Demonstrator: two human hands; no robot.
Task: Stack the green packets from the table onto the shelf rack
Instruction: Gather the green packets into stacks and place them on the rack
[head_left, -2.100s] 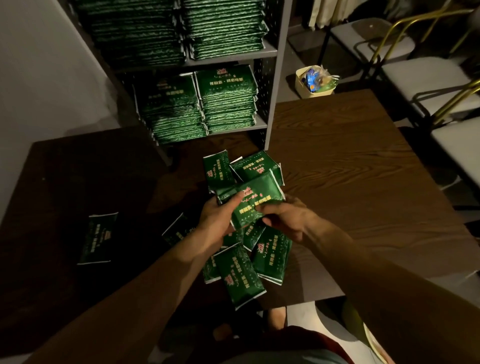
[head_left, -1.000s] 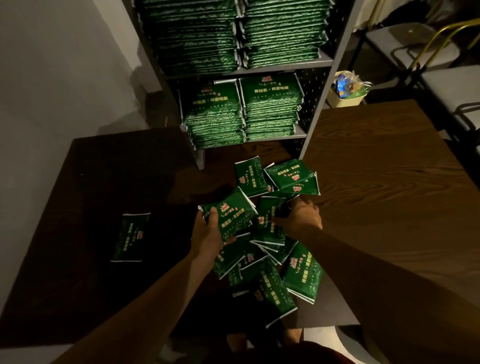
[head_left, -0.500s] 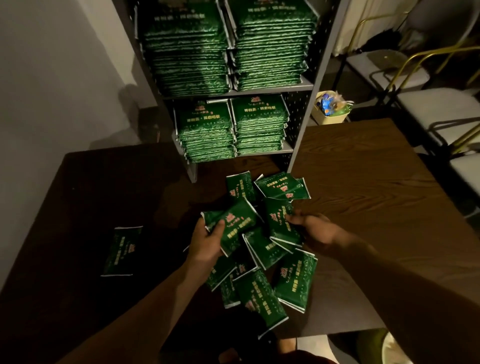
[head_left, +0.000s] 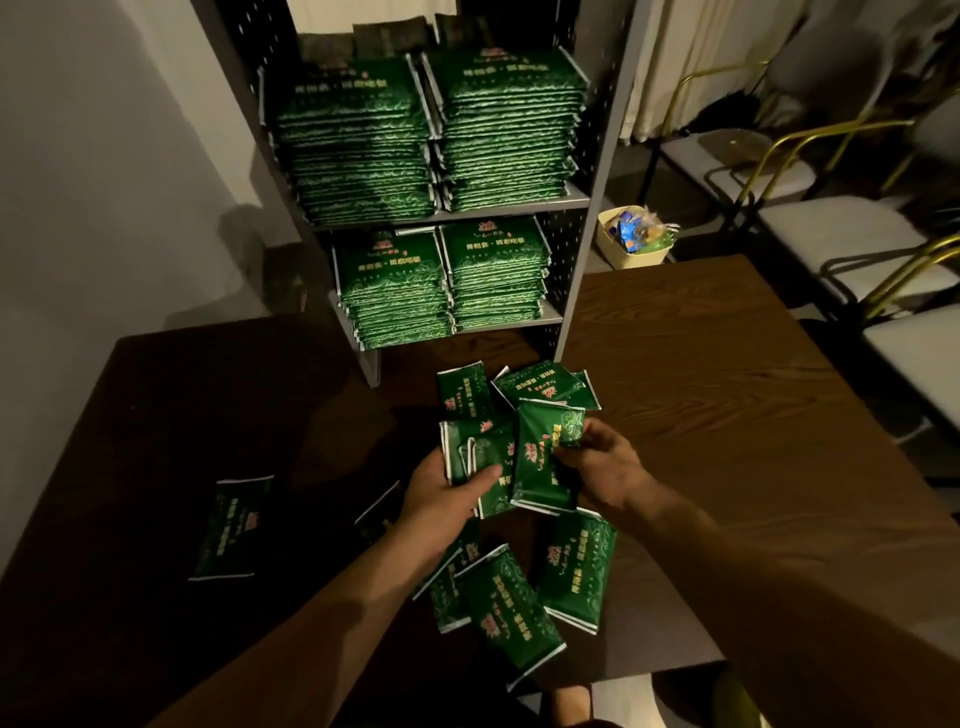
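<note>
while the left hand (head_left: 444, 488) gripped several flat glossy green foil packets (head_left: 480, 457), the right hand (head_left: 602, 470) pinched another rectangular packet (head_left: 543, 457) above the dark wood-grain worktop (head_left: 727, 415).

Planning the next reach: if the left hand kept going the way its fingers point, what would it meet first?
The left hand points right, toward the packet pinched by the right hand. That packet comes first; the gap looks tiny, though depth is unclear.

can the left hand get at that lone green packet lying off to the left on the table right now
Probably not right away. The left hand already grips a bunch of packets. The lone packet lies flat on the table with nothing on it, so the way is free.
</note>
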